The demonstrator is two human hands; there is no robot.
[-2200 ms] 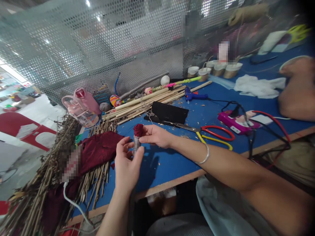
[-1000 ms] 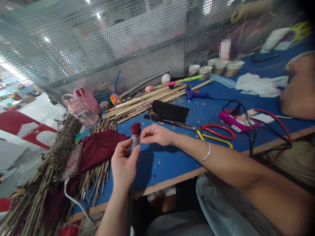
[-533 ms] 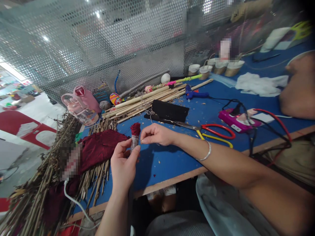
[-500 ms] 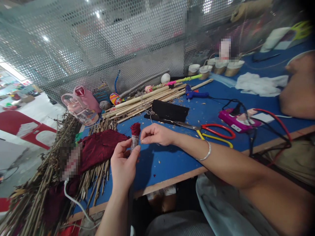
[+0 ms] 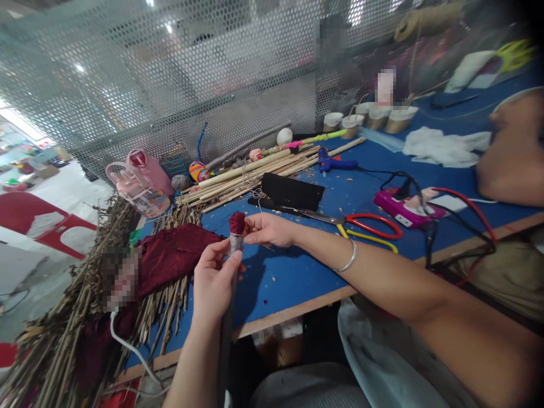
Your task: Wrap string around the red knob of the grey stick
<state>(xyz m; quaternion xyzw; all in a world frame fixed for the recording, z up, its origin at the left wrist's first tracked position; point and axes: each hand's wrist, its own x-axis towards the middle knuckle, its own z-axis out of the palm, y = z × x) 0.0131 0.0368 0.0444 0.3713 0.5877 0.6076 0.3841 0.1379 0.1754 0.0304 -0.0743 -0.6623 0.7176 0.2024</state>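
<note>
My left hand (image 5: 216, 277) is closed around a grey stick (image 5: 235, 246) that stands nearly upright, its lower part running down past my wrist. Dark red cloth (image 5: 237, 222) is bunched over the stick's top end. My right hand (image 5: 267, 229), fingers pinched together, is right beside the red top on its right side. Whatever lies between those fingertips is too small to make out. To the left of my left hand, a larger piece of dark red cloth (image 5: 176, 258) rests on thin dry stalks (image 5: 170, 317).
Scissors (image 5: 352, 224) with red and yellow handles and black cloth (image 5: 291, 192) lie beyond my right arm. Farther back are pale wooden sticks (image 5: 263, 164) and a blue glue gun (image 5: 334, 162). A purple power strip (image 5: 403, 209) trails cables. Another person's arm (image 5: 510, 153) reaches in at right.
My right hand has moved slightly left and up, closing in on the red cloth top. The stick and my left hand have shifted slightly right.
</note>
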